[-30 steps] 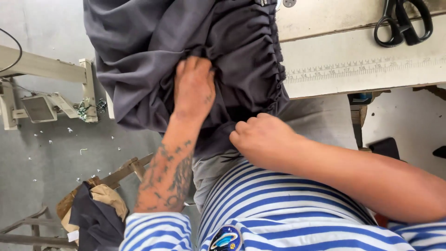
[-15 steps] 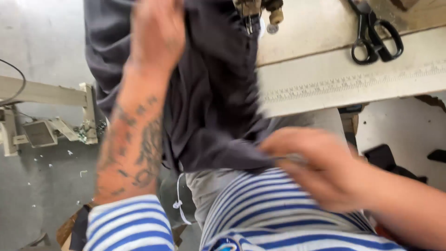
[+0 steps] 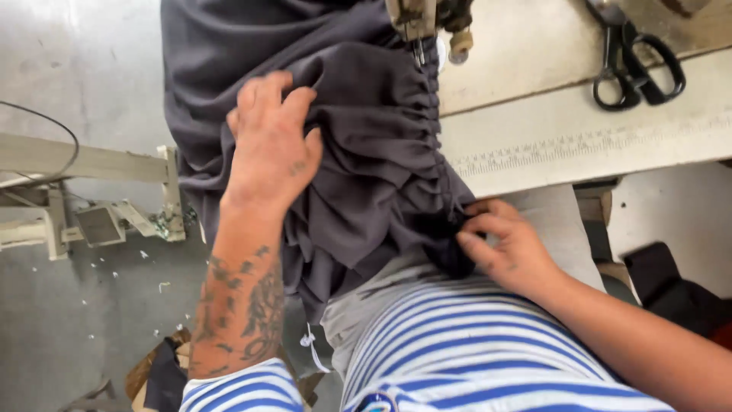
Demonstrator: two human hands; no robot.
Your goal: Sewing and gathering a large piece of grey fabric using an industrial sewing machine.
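Now the trailing end of the gathered seam is pinched at the lap by the right hand (image 3: 507, 248), which was open and in motion half a second ago. The dark grey fabric (image 3: 358, 160) is pressed flat under the spread left hand (image 3: 271, 149). Farther off, the seam is brought under the sewing machine's foot (image 3: 418, 34); black scissors (image 3: 633, 61) are left on the table (image 3: 549, 145). A stitching pass is judged ready.

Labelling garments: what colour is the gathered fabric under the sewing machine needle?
Dark grey gathered fabric, plain with no pattern; head view.
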